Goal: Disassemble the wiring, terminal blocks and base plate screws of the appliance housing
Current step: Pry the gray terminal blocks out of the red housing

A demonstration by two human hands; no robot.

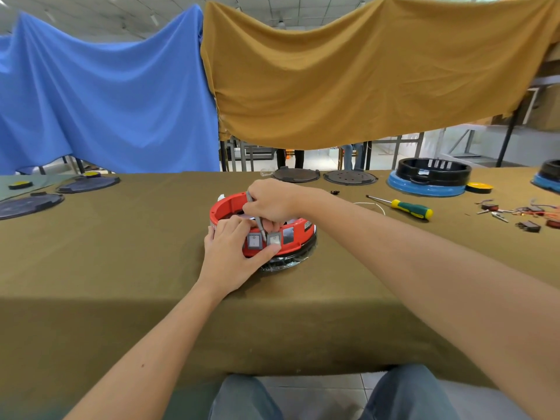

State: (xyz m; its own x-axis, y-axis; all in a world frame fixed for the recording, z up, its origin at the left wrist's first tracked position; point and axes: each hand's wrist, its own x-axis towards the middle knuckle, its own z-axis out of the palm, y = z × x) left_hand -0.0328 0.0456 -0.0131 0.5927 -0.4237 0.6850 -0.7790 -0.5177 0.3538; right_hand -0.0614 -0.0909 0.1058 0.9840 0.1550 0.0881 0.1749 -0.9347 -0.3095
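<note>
Round red housing point(231, 204) on table

Glossy red plastic housing point(230, 204) on a shiny metal base plate point(291, 262); beneath it, matt olive cloth point(121, 268); right of the housing, a glossy plastic-handled screwdriver point(403, 206).

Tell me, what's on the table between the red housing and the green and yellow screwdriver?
In the head view, a thin white wire curves on the tablecloth between the red housing and the screwdriver. The right forearm also crosses that stretch.
</note>
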